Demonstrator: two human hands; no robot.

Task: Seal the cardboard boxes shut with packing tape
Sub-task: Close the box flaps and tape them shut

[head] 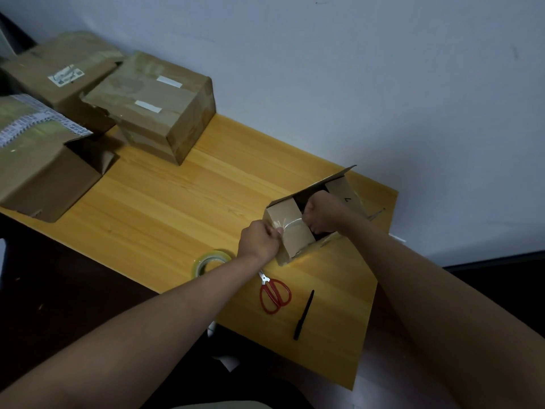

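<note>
A small cardboard box (pixel 290 242) stands near the right end of the wooden table, its top flaps partly open and one flap raised at the back. A clear strip of tape (pixel 290 224) spans the near flap. My left hand (pixel 259 240) pinches the strip's left end at the box's corner. My right hand (pixel 321 215) is curled over the box's opening and holds the strip's other end. A roll of clear packing tape (pixel 211 262) lies on the table just left of my left wrist.
Red-handled scissors (pixel 274 293) and a black pen (pixel 303 314) lie near the table's front edge (pixel 182 293). Three larger cardboard boxes (pixel 153 104) crowd the table's left end. A wall runs behind the table.
</note>
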